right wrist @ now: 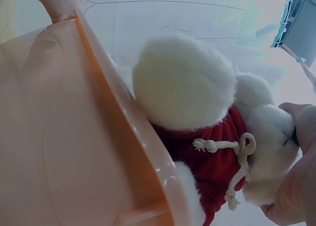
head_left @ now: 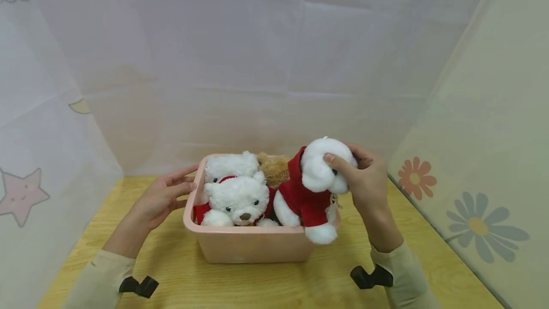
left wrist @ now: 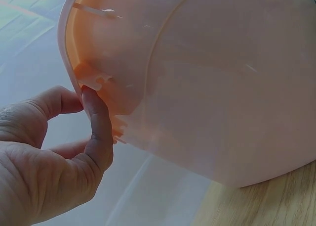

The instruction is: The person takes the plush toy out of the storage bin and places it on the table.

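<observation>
Teddy bear held at the bin's right rim

My right hand [head_left: 364, 180] gripped the bear [head_left: 315, 187] by its head, one leg hanging over the pink bin [head_left: 253, 247]; my left hand [head_left: 165, 194], fingers straight, touched the left rim, with bare table [head_left: 274, 285] at the near edge.

The tub [head_left: 249, 247] is smooth pink plastic with a slight sheen, thin enough at the wall to look translucent in the wrist views. At 3 o'clock on its rim, the bear [head_left: 315, 185] is fluffy white plush in a red velvety cloth hoodie with a twisted off-white cotton cord [right wrist: 239, 164]. Inside the tub, the second bear [head_left: 236, 197] has the same shaggy white pile, and the brown toy [head_left: 274, 168] at 12 o'clock is curly plush. The surface [head_left: 266, 285] is pale wood with visible grain, matt. The walls [head_left: 257, 61] around it are thin, creased, matt printed sheeting.
</observation>
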